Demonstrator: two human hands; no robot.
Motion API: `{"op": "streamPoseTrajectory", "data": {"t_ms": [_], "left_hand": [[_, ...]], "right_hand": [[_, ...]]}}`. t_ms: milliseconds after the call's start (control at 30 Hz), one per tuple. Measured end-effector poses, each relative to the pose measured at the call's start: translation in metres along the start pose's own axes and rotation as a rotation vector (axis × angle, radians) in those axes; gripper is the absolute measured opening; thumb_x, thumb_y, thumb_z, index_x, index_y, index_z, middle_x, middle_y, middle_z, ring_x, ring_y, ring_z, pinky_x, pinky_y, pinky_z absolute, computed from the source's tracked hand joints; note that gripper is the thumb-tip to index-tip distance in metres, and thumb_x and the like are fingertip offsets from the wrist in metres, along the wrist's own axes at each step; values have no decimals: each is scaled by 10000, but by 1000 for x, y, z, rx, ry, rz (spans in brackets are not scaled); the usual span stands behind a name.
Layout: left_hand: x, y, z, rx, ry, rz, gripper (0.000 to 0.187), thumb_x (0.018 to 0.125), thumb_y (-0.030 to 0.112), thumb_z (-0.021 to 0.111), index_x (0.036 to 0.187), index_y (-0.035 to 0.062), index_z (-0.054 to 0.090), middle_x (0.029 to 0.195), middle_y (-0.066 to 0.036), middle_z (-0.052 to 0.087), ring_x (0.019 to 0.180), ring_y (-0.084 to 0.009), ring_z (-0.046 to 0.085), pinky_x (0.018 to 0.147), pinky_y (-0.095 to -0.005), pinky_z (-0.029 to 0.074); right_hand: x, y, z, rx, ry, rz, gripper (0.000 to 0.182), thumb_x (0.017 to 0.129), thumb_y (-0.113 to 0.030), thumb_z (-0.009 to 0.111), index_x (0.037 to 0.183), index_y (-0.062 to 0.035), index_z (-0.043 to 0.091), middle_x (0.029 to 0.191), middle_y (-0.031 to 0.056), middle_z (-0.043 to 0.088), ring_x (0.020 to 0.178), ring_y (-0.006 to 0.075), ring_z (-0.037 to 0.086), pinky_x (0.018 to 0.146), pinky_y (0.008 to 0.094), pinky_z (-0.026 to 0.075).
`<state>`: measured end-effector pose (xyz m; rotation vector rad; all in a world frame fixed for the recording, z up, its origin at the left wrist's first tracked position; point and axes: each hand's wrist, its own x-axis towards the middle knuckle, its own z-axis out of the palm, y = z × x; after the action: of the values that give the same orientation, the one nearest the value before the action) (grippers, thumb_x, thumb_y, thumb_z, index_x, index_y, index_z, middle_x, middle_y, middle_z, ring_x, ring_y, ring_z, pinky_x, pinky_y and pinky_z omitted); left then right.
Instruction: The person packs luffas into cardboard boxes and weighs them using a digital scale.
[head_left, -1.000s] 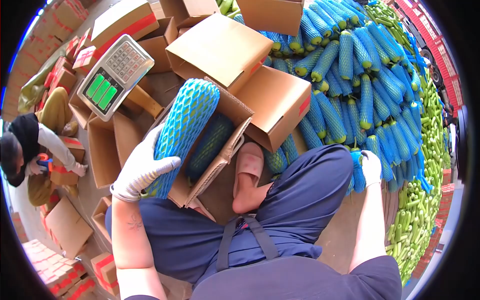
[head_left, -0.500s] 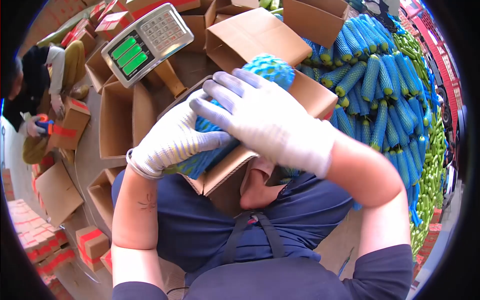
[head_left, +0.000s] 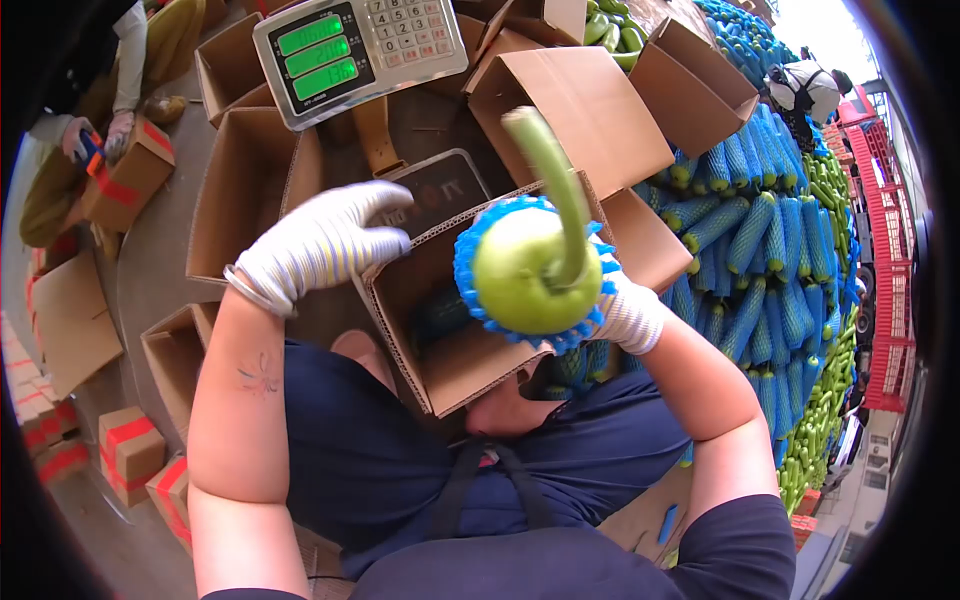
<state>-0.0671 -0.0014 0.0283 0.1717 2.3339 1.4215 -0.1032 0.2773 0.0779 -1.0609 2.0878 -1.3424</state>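
The gourd could slip from the right hand: netting shifting over smooth skin, with one hand on it, could let it drop into the open box. The long, curved stem could snap if it knocked the box's rim, and a hard landing could bruise the netted gourd lying inside the box.

The gourd's stem end faces up toward the head camera, so its long axis runs roughly along the line of sight, steeply up and down; the body is mostly hidden beneath. The stem bends toward the far side of the box. The gourd is over the box's right part; whether its lower end touches the box, I cannot tell.

The right hand's fingers grip the gourd's right side, largely hidden behind it. The left hand is beside the box's left rim, fingers parted and curved, holding nothing.

Beyond the box, to the left, is a scale with a lit green display. Right of the box is a pile of netted gourds. Far left of the box, a co-worker's hands are at a carton with red tape.
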Motion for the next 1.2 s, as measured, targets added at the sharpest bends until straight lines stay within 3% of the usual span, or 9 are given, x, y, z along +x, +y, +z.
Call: {"op": "streamPoseTrajectory", "data": {"t_ms": [67, 233, 367, 433, 500, 667, 800, 1000, 1200], "left_hand": [[-8, 3, 14, 50, -78, 23, 662, 838, 367, 684, 1366, 10, 505, 1341, -202, 567, 1267, -314, 524, 1068, -367, 402], [-10, -23, 32, 314, -72, 52, 608, 821, 241, 642, 1383, 65, 489, 1229, -214, 622, 1138, -376, 588, 982, -402, 472], [-15, -20, 37, 333, 7, 98, 565, 828, 108, 580, 1385, 71, 491, 1209, -215, 632, 1123, -370, 602, 975, -404, 472], [-13, -18, 37, 349, 16, 76, 561, 832, 61, 561, 1388, 65, 488, 1212, -210, 633, 1130, -362, 606, 969, -403, 470], [-11, -20, 37, 363, 53, 62, 563, 824, 40, 537, 1384, 78, 497, 1180, -228, 633, 1110, -385, 601, 951, -417, 477], [-9, -13, 39, 443, 109, 35, 514, 860, 80, 539, 1372, 104, 516, 1043, -242, 658, 1006, -415, 613, 884, -460, 487], [-9, -4, 39, 484, 105, -4, 446, 868, 108, 534, 1313, 81, 556, 1047, -214, 672, 984, -383, 632, 889, -450, 504], [-6, -8, 43, 446, 103, 31, 470, 884, 113, 520, 1352, 84, 536, 1073, -239, 659, 1022, -408, 614, 907, -439, 485], [2, 1, 40, 311, 173, 26, 419, 960, 237, 518, 1324, 32, 552, 1186, -244, 639, 1129, -385, 593, 972, -388, 454]], "right_hand": [[3, 1, 1, 131, -47, 72, 780, 558, -239, 942, 1234, -91, 584, 1146, 111, 660, 1042, 279, 651, 924, 359, 513], [17, 50, 15, -616, -182, -299, 626, 620, -232, 822, 1180, -88, 581, 1131, 146, 638, 1058, 341, 621, 920, 436, 489], [34, 90, 27, -1090, -604, -92, 679, 637, -236, 797, 1241, -56, 542, 1204, 175, 601, 1112, 351, 587, 958, 441, 462], [42, 111, 41, -1215, -614, -211, 677, 654, -262, 801, 1236, -36, 542, 1215, 183, 604, 1101, 354, 599, 948, 442, 469], [56, 112, 54, -1236, -683, -42, 676, 668, -282, 803, 1232, -21, 539, 1224, 193, 607, 1097, 352, 609, 946, 448, 473], [60, 107, 68, -1318, -685, 44, 355, 901, -137, 511, 1229, -13, 568, 1186, 204, 641, 1075, 340, 634, 919, 423, 498], [54, 114, 70, -1303, -662, 38, 385, 887, -153, 528, 1243, -11, 558, 1208, 198, 630, 1099, 334, 622, 938, 436, 485], [41, 95, 105, -1039, -408, -365, 406, 788, -212, 647, 1146, -29, 594, 1168, 167, 628, 1120, 355, 580, 973, 433, 449], [46, 42, 49, -799, -461, -207, 541, 575, -200, 825, 1059, -85, 611, 1083, 135, 641, 1078, 341, 592, 920, 433, 472]]}}
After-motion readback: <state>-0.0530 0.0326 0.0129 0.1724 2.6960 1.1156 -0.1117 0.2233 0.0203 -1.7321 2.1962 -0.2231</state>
